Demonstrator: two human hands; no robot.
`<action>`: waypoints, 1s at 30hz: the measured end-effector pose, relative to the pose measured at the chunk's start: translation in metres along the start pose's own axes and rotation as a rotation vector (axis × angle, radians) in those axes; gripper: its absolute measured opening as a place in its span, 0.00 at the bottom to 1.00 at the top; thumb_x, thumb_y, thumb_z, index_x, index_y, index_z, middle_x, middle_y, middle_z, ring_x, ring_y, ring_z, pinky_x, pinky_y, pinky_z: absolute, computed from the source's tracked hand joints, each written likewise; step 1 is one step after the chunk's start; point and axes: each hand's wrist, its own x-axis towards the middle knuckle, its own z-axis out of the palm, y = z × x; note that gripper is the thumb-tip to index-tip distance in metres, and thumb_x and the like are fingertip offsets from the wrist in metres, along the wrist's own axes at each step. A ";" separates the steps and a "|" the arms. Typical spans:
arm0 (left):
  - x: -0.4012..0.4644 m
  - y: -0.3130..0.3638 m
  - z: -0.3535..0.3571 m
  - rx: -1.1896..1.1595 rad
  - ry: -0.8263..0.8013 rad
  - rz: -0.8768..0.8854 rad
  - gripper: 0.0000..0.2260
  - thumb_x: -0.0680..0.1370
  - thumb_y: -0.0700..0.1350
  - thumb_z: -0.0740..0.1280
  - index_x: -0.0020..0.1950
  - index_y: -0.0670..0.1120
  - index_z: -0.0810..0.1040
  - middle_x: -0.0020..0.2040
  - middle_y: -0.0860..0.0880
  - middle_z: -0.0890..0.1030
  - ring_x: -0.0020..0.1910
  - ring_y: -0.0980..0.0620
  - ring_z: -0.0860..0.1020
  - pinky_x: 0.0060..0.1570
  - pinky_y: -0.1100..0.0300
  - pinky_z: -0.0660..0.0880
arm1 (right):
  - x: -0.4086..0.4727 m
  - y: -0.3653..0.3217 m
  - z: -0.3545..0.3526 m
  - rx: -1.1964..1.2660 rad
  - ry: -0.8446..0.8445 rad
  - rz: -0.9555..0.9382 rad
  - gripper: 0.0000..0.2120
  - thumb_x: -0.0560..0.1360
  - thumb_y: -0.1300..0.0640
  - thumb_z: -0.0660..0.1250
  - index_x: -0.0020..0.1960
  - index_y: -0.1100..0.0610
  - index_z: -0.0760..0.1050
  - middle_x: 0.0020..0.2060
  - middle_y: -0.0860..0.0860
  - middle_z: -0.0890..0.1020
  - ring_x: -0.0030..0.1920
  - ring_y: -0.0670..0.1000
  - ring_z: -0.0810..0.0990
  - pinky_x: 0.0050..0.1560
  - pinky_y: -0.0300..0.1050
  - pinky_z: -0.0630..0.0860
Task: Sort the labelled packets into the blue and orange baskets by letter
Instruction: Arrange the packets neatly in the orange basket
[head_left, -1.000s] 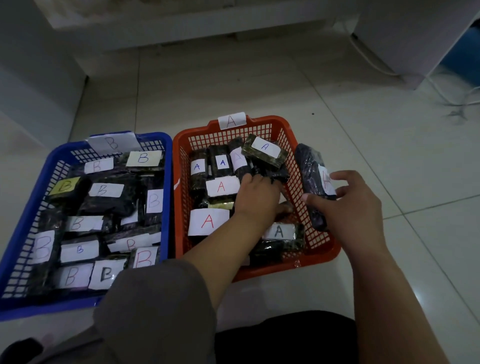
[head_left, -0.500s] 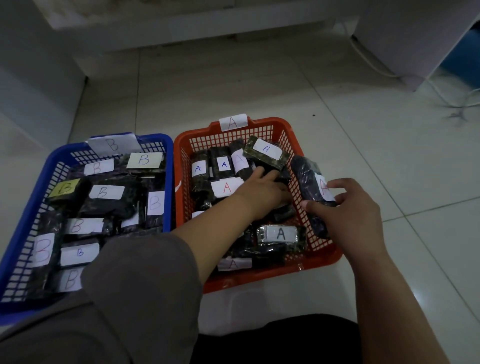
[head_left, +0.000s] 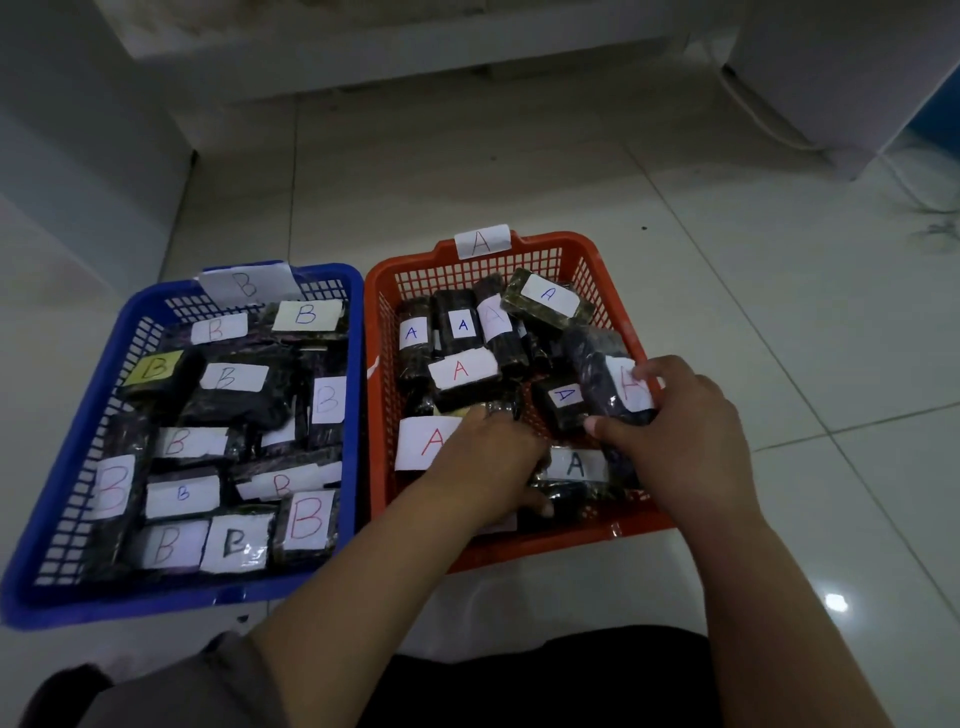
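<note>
Holding a dark packet (head_left: 605, 384) with a red A label, the right hand (head_left: 680, 441) has its grip curled round it over the orange basket's (head_left: 540, 545) right edge. Reaching among the A packets near that basket's front edge, the left hand (head_left: 493, 462) is knuckles up; whether its grip holds anything cannot be told. Beside it on the floor (head_left: 779, 322), touching the orange one, the blue basket (head_left: 156, 605) holds B packets.

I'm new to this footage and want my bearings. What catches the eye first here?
Two mesh baskets side by side on the tiled floor: a blue basket tagged B on the left, an orange basket tagged A on the right, both full of dark packets with handwritten letter labels. Both hands are in the orange one: the right hand grips a dark A packet at its right wall, and the left hand reaches among the packets.
</note>
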 end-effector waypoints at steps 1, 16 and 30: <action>-0.002 0.002 0.004 0.018 -0.016 0.002 0.16 0.72 0.57 0.69 0.55 0.50 0.80 0.55 0.49 0.77 0.58 0.48 0.69 0.53 0.55 0.60 | -0.001 -0.001 0.002 -0.021 -0.003 -0.011 0.27 0.63 0.49 0.77 0.58 0.50 0.71 0.45 0.49 0.72 0.47 0.52 0.74 0.42 0.44 0.69; 0.032 0.012 -0.005 -0.292 0.053 0.042 0.11 0.77 0.45 0.63 0.58 0.52 0.79 0.55 0.47 0.79 0.54 0.45 0.77 0.50 0.55 0.74 | 0.002 0.019 -0.003 0.077 0.122 0.052 0.26 0.64 0.49 0.77 0.57 0.52 0.72 0.46 0.52 0.76 0.45 0.53 0.75 0.40 0.43 0.66; 0.041 -0.015 0.012 -0.191 0.043 0.101 0.17 0.77 0.44 0.66 0.64 0.58 0.75 0.64 0.51 0.75 0.62 0.47 0.69 0.55 0.57 0.63 | 0.002 0.019 -0.007 0.102 0.095 0.046 0.27 0.63 0.50 0.78 0.58 0.52 0.72 0.45 0.50 0.74 0.46 0.52 0.74 0.40 0.44 0.67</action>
